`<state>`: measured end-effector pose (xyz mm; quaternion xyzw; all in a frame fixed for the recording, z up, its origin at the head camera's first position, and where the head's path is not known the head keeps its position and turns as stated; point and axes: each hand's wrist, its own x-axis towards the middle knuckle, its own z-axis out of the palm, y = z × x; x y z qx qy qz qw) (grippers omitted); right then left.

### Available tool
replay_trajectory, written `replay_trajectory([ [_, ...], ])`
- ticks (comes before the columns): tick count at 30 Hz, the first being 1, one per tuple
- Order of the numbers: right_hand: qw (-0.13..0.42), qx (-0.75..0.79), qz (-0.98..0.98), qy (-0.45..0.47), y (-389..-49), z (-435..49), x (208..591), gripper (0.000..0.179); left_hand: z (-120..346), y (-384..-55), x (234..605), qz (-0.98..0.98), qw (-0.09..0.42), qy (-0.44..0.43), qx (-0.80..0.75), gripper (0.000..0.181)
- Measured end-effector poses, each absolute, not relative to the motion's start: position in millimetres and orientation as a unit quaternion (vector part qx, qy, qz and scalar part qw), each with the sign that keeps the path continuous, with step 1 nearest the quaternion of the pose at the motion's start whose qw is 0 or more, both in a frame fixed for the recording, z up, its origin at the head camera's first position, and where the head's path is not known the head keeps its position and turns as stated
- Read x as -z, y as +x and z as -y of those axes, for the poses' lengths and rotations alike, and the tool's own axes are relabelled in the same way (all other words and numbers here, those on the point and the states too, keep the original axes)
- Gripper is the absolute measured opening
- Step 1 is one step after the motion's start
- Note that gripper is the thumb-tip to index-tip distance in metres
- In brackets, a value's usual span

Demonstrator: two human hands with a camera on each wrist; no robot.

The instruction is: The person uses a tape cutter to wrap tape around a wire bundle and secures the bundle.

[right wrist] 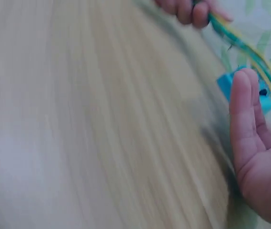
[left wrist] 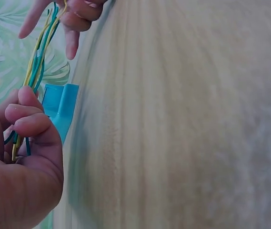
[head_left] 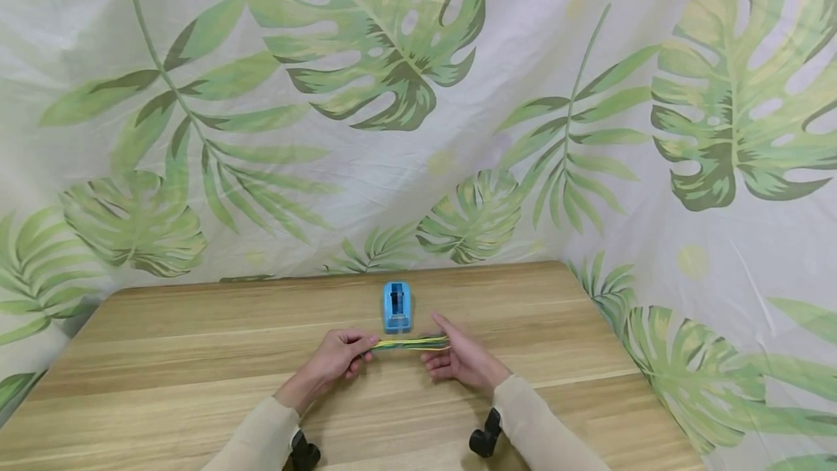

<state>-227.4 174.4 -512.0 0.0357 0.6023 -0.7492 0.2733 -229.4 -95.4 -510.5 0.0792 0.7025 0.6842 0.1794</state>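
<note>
A bundle of thin yellow and green wires (head_left: 412,344) stretches between the two hands above the table. My left hand (head_left: 333,360) pinches its left end between thumb and curled fingers; short wire ends poke out below those fingers in the left wrist view. At the other end, my right hand (head_left: 463,360) has its fingers extended and thumb raised, with the wire tips against or close to the palm. Straight fingers (right wrist: 242,107) show in the right wrist view, beside the wires. Just beyond the bundle stands a blue tape dispenser (head_left: 397,307), its front facing me.
The wood-grain table (head_left: 216,362) spreads out under both hands. A leaf-printed cloth (head_left: 392,187) hangs behind it and along the right side. Black wrist mounts (head_left: 485,435) sit beneath the beige sleeves (head_left: 539,424).
</note>
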Motion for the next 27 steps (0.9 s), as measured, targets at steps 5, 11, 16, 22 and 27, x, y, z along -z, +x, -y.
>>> replay_trajectory([
  [5, 0.27, 0.794, -0.536, 0.099, -223.1, -166.9, 514.3, 0.091, 94.0, -229.9, 511.7, -0.709, 0.154, 0.089, -0.682, 0.024],
  [11, 0.275, 0.802, -0.518, 0.115, -222.1, -163.4, 514.4, 0.07, 93.8, -230.9, 513.2, -0.711, 0.13, 0.091, -0.685, 0.026],
  [16, 0.276, 0.802, -0.517, 0.112, -222.7, -163.1, 512.8, 0.054, 94.4, -231.2, 514.5, -0.712, 0.125, 0.097, -0.684, 0.026],
  [22, 0.283, 0.8, -0.521, 0.091, -223.5, -165.1, 511.9, 0.03, 94.5, -231.4, 514.7, -0.724, 0.121, 0.094, -0.673, 0.022],
  [27, 0.295, 0.795, -0.525, 0.079, -225.1, -168.3, 510.5, 0.018, 94.1, -232.0, 514.3, -0.734, 0.124, 0.083, -0.663, 0.019],
])
